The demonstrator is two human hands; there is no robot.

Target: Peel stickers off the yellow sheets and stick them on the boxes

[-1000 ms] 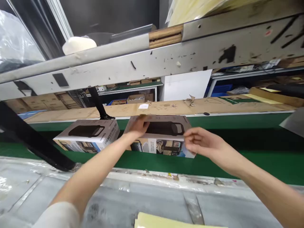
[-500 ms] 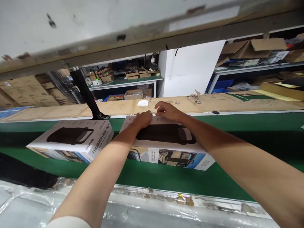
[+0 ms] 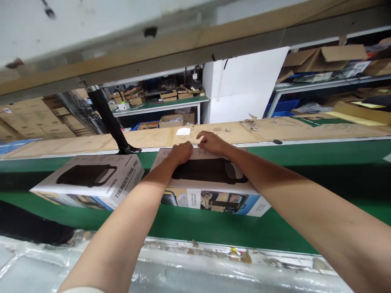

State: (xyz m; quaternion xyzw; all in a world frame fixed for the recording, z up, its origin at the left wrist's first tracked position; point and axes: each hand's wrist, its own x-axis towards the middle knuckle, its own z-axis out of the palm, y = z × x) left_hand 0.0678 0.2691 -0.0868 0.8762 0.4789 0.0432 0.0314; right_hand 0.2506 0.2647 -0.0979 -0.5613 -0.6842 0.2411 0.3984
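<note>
A white printed carton (image 3: 210, 190) with a dark speaker-like item pictured on top lies on the green belt (image 3: 214, 228) before me. My left hand (image 3: 182, 153) rests at the far edge of its top, fingers curled and pressed together; whatever they may hold is hidden. Just right of it, my right hand (image 3: 211, 143) touches the same far edge. Its fingers are bent, with a gap between the raised forefinger and the lower fingertips, and nothing shows in them. On the left sits a matching carton (image 3: 88, 191), lettered "THUNDERTRAIL PRO", with neither hand on it.
A black-wrapped post (image 3: 106, 118) stands behind the left carton. Beyond the belt runs a cardboard-covered ledge (image 3: 146, 137) with a white paper (image 3: 183, 131) on it. A shelf edge (image 3: 171, 53) hangs overhead. Plastic-wrapped surface (image 3: 189, 272) lies nearest me.
Both cartons have shifted slightly left along with the belt's direction, and my hands have moved left with the nearer one. The finger poses look nearly the same.
</note>
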